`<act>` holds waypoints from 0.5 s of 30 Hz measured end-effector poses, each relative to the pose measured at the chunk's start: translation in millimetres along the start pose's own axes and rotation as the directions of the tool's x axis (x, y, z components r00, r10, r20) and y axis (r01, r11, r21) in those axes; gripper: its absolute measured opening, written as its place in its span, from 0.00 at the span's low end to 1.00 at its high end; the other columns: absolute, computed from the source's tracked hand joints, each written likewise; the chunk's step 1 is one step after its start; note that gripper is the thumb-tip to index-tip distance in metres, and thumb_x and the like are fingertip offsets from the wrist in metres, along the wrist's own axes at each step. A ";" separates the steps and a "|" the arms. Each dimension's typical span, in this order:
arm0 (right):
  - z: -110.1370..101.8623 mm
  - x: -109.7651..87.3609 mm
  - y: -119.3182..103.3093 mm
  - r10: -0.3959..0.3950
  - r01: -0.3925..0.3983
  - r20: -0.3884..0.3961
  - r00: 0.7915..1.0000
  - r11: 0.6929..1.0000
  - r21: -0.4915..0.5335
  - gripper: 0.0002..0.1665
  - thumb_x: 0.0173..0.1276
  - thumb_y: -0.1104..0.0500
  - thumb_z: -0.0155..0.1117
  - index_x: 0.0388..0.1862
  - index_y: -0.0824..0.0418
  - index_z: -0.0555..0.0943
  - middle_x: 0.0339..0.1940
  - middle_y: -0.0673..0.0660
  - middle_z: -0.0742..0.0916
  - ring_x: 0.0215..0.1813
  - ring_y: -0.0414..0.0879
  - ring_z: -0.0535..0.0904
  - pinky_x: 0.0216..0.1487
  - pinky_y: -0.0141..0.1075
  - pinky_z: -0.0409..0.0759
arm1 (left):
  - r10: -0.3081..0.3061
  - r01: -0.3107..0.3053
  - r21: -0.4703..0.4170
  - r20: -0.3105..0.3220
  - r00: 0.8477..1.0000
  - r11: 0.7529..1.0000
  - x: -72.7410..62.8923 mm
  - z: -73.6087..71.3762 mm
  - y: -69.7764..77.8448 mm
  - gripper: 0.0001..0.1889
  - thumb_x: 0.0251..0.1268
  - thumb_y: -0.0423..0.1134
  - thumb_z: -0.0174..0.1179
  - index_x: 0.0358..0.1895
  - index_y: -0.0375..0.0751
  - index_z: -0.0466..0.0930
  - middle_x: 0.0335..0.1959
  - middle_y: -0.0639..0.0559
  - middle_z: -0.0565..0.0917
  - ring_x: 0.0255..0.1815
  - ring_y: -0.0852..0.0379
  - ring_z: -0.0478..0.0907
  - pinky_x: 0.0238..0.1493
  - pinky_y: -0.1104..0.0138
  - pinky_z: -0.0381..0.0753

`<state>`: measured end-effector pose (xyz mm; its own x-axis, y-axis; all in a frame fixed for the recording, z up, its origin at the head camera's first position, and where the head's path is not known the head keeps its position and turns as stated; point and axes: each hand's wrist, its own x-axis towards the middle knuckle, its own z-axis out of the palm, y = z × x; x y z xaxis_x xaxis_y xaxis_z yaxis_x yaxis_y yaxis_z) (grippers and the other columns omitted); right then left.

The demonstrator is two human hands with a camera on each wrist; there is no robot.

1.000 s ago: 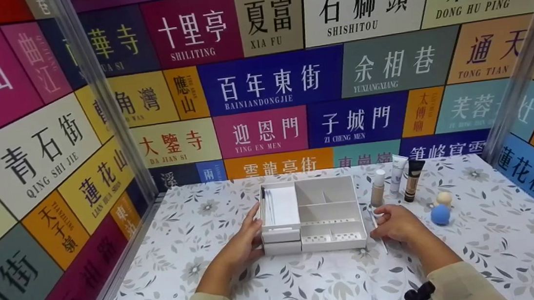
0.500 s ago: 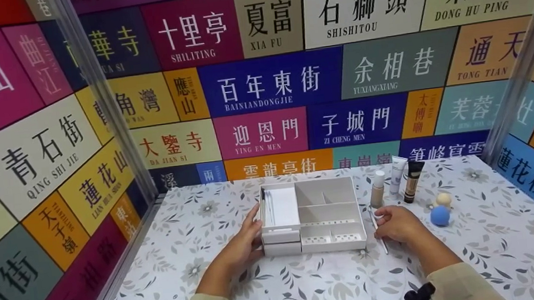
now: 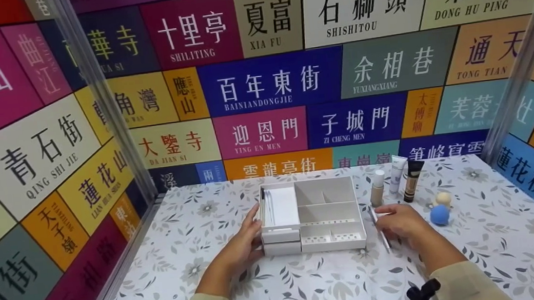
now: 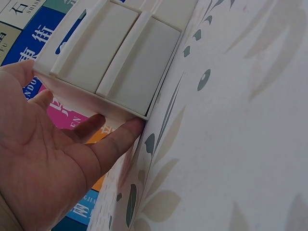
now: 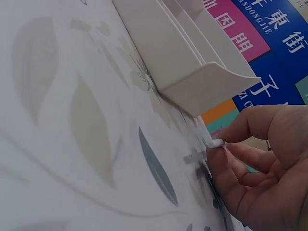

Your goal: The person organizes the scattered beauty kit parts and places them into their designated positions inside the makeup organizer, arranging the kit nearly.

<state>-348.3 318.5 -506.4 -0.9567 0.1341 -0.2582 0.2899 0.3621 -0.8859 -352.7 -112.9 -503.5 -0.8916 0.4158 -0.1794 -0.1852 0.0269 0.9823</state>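
A white organizer box (image 3: pixel 327 193) with compartments stands mid-table. Its left part has two stacked drawers (image 4: pixel 120 53) and a top tray (image 3: pixel 283 206) holding a few slender sticks. My left hand (image 3: pixel 241 238) rests against the box's left side, fingers spread along the wall in the left wrist view. To the right of the box, my right hand (image 3: pixel 401 225) pinches a thin white stick (image 3: pixel 381 232) between thumb and fingertips. In the right wrist view only the stick's white rounded end (image 5: pixel 215 143) shows clearly; its exact kind I cannot tell.
Behind the right hand stand a beige bottle with a white cap (image 3: pixel 377 189), a white tube (image 3: pixel 397 174) and a black-capped tan tube (image 3: pixel 412 182). A blue sponge ball (image 3: pixel 440 214) and a cream one (image 3: pixel 443 198) lie to the right. Printed walls (image 3: pixel 270 81) surround the table (image 3: pixel 309 288).
The right hand has shifted its fingers on the stick and now pinches it; the stick's lower end has swung slightly right. The left hand and the box have stayed in place.
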 end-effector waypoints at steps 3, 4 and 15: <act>1.2 -1.9 -2.4 0.011 -0.012 0.012 1.000 0.998 0.066 0.42 0.60 0.67 0.68 0.77 0.67 0.73 0.38 0.52 0.86 0.30 0.43 0.79 0.33 0.34 0.79 | 0.000 0.000 0.000 -0.004 1.000 1.000 0.3 -0.2 0.0 0.31 0.86 0.61 0.43 0.85 0.85 0.45 0.88 0.38 0.57 0.86 0.32 0.60 0.84 0.40 0.63; 1.5 -2.8 -3.5 0.008 -0.010 0.019 1.000 0.997 0.079 0.43 0.61 0.67 0.68 0.77 0.67 0.73 0.36 0.50 0.86 0.30 0.43 0.78 0.32 0.34 0.78 | -0.003 0.003 0.001 -0.006 1.000 1.000 0.4 -0.3 0.1 0.31 0.86 0.61 0.43 0.85 0.85 0.45 0.88 0.39 0.57 0.86 0.32 0.61 0.84 0.40 0.64; 2.4 -10.7 -16.0 -0.030 0.011 0.053 0.998 0.950 0.313 0.41 0.67 0.68 0.67 0.79 0.67 0.70 0.40 0.45 0.88 0.40 0.41 0.83 0.43 0.34 0.85 | 0.005 -0.005 -0.004 0.013 1.000 1.000 -0.5 -0.1 -0.3 0.31 0.87 0.61 0.43 0.85 0.85 0.44 0.89 0.39 0.54 0.87 0.32 0.59 0.84 0.40 0.63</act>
<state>-342.8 309.1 -490.4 -0.9649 0.0740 -0.2521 0.2565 0.0572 -0.9648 -352.3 -113.1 -503.7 -0.8871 0.4274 -0.1741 -0.1828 0.0209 0.9829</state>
